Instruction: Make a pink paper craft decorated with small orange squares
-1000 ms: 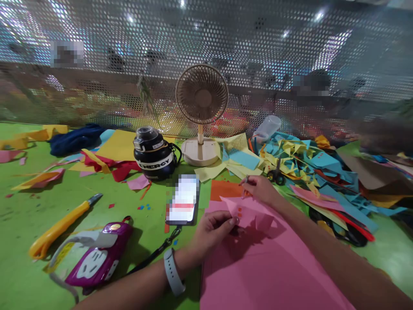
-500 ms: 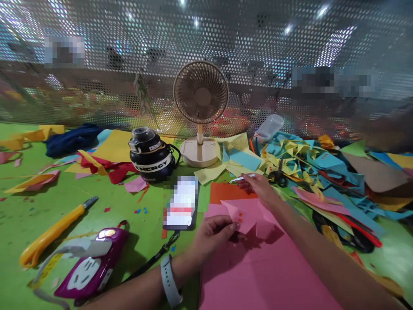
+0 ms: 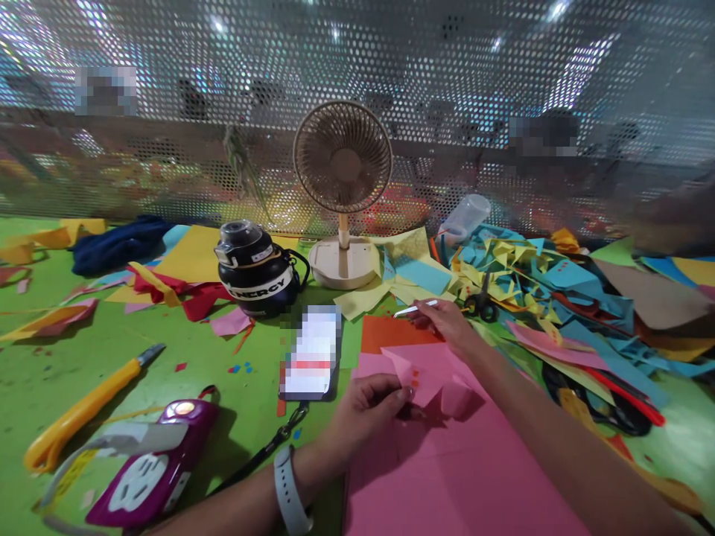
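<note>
My left hand (image 3: pixel 372 408) pinches the edge of a folded piece of pink paper (image 3: pixel 403 365), which has small orange marks near my fingertips. The piece stands partly raised above a large pink sheet (image 3: pixel 441 476), casting a shadow on it. Farther out, my right hand (image 3: pixel 441 316) grips a slim, pale, pen-like tool (image 3: pixel 414 308) whose tip points left. Its exact kind is too small to make out. Beneath that hand lies an orange-red sheet (image 3: pixel 383 335), partly covered by the pink paper.
A phone (image 3: pixel 310 357) on a black strap, a black bottle (image 3: pixel 257 272) and a fan (image 3: pixel 343 164) stand beyond my left hand. A yellow cutter knife (image 3: pixel 83 413) and a purple device (image 3: pixel 161 461) lie left. Paper scraps (image 3: pixel 519 260) and scissors (image 3: pixel 485 301) sit right.
My view has shifted slightly, moving most things a little left in the picture. The tool in my right hand has turned slightly. Both hands keep their hold.
</note>
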`<state>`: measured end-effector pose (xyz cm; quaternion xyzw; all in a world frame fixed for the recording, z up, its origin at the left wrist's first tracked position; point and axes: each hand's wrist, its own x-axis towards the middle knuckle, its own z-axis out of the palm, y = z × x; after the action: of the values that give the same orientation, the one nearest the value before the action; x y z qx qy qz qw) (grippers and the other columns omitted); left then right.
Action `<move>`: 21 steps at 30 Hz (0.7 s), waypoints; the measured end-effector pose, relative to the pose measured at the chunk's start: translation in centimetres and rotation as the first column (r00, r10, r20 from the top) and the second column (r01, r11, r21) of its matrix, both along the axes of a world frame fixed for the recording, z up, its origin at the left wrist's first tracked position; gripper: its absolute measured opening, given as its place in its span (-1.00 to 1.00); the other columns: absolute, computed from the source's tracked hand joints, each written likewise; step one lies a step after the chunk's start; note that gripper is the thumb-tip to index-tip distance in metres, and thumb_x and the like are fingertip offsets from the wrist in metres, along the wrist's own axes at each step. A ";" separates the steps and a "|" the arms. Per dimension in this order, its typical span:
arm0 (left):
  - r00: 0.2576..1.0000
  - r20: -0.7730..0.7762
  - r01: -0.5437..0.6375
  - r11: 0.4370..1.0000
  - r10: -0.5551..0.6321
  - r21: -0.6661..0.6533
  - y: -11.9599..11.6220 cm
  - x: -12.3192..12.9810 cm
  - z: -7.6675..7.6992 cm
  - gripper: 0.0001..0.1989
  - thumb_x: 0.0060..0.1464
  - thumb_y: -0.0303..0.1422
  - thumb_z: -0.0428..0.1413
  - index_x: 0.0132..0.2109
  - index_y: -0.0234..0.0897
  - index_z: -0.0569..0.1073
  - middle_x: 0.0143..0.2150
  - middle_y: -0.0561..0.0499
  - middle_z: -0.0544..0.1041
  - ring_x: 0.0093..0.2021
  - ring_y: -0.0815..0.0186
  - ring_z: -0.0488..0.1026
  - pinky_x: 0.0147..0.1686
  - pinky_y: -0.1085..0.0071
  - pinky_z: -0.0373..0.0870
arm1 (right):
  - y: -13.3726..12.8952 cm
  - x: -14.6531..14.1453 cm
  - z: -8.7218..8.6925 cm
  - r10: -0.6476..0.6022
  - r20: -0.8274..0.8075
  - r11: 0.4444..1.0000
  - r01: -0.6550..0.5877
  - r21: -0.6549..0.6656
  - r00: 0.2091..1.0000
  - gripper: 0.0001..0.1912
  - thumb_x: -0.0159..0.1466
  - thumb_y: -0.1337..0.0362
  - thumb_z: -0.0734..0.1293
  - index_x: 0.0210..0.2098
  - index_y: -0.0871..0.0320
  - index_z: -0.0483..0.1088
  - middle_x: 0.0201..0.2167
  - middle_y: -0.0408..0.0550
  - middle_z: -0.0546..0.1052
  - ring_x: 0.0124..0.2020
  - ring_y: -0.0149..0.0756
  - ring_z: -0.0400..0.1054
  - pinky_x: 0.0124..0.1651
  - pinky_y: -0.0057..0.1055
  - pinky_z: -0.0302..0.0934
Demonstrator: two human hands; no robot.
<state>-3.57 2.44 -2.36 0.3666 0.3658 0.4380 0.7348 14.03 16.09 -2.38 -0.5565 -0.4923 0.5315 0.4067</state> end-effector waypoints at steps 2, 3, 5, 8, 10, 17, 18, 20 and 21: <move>1.000 0.007 0.004 1.000 -0.004 -0.007 0.0 0.0 0.0 -0.64 -0.18 -0.08 0.36 -0.41 -0.31 0.55 -0.45 -0.01 0.58 -0.42 0.33 0.51 -0.31 0.41 0.41 | 0.0 0.0 0.0 0.003 -0.003 1.000 -0.003 -0.001 1.000 -0.74 0.11 0.14 0.43 -0.55 0.21 0.47 -0.60 -0.03 0.58 -0.63 -0.44 0.39 -0.70 -0.63 -0.03; 1.000 0.009 0.007 1.000 -0.007 -0.009 0.1 0.0 0.0 -0.63 -0.18 -0.08 0.37 -0.41 -0.31 0.55 -0.45 -0.01 0.58 -0.42 0.33 0.51 -0.31 0.41 0.41 | 0.1 0.0 0.0 0.004 -0.005 1.000 -0.004 -0.003 1.000 -0.74 0.11 0.14 0.43 -0.56 0.21 0.46 -0.59 -0.03 0.59 -0.62 -0.45 0.39 -0.69 -0.63 -0.03; 1.000 0.001 0.009 1.000 -0.009 -0.013 0.1 0.0 0.0 -0.62 -0.19 -0.07 0.37 -0.41 -0.31 0.55 -0.45 -0.02 0.58 -0.42 0.31 0.52 -0.30 0.39 0.41 | 0.1 0.1 0.0 0.007 -0.012 1.000 -0.007 -0.011 1.000 -0.74 0.11 0.15 0.43 -0.57 0.20 0.45 -0.59 -0.02 0.59 -0.62 -0.45 0.38 -0.69 -0.62 -0.02; 1.000 -0.012 0.005 1.000 -0.005 -0.017 0.0 0.0 0.0 -0.60 -0.22 -0.05 0.37 -0.42 -0.31 0.54 -0.45 -0.03 0.58 -0.42 0.29 0.53 -0.30 0.37 0.43 | 0.2 0.1 0.0 0.005 -0.022 1.000 -0.006 -0.025 1.000 -0.73 0.11 0.16 0.43 -0.60 0.20 0.43 -0.62 -0.04 0.57 -0.65 -0.46 0.35 -0.70 -0.62 -0.01; 1.000 -0.011 0.007 1.000 -0.007 -0.016 0.0 0.0 0.1 -0.60 -0.22 -0.05 0.37 -0.42 -0.30 0.54 -0.46 -0.02 0.58 -0.42 0.29 0.53 -0.29 0.37 0.43 | 0.2 0.1 0.0 0.003 -0.028 1.000 -0.003 -0.030 1.000 -0.73 0.10 0.15 0.44 -0.59 0.19 0.42 -0.64 -0.06 0.55 -0.66 -0.46 0.34 -0.70 -0.61 -0.01; 1.000 0.005 0.010 1.000 -0.010 -0.024 0.1 0.0 0.0 -0.63 -0.20 -0.08 0.37 -0.41 -0.30 0.54 -0.46 0.00 0.58 -0.42 0.33 0.52 -0.31 0.41 0.41 | 0.4 0.0 -0.1 -0.010 -0.035 0.998 0.008 -0.055 0.999 -0.77 0.11 0.18 0.44 -0.55 0.19 0.44 -0.58 -0.07 0.58 -0.67 -0.49 0.33 -0.72 -0.62 -0.03; 1.000 0.008 0.009 1.000 -0.009 -0.028 0.1 0.0 0.0 -0.63 -0.20 -0.08 0.37 -0.41 -0.30 0.55 -0.45 0.00 0.58 -0.42 0.33 0.53 -0.31 0.41 0.41 | 0.4 0.0 -0.1 -0.013 -0.034 0.998 0.011 -0.059 0.999 -0.78 0.11 0.19 0.44 -0.55 0.19 0.44 -0.59 -0.07 0.58 -0.68 -0.49 0.32 -0.72 -0.62 -0.03; 1.000 0.016 0.008 1.000 -0.008 -0.031 0.1 0.0 0.0 -0.64 -0.20 -0.09 0.38 -0.41 -0.30 0.55 -0.45 0.00 0.58 -0.42 0.33 0.53 -0.30 0.41 0.42 | 0.4 -0.1 0.0 -0.022 -0.033 0.997 0.020 -0.070 0.999 -0.79 0.10 0.21 0.45 -0.56 0.19 0.44 -0.61 -0.09 0.56 -0.68 -0.49 0.32 -0.73 -0.64 -0.04; 1.000 0.019 0.010 0.999 -0.009 -0.031 0.0 0.0 0.1 -0.64 -0.20 -0.09 0.38 -0.41 -0.30 0.55 -0.45 0.01 0.58 -0.42 0.33 0.53 -0.30 0.41 0.42 | 0.4 -0.1 0.0 -0.026 -0.033 0.997 0.023 -0.074 0.999 -0.79 0.10 0.22 0.45 -0.56 0.19 0.44 -0.62 -0.09 0.56 -0.68 -0.49 0.32 -0.73 -0.64 -0.04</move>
<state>-3.57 2.47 -2.29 0.3528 0.3639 0.4323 0.7458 13.90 16.52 -2.36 -0.5682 -0.4585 0.5537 0.4006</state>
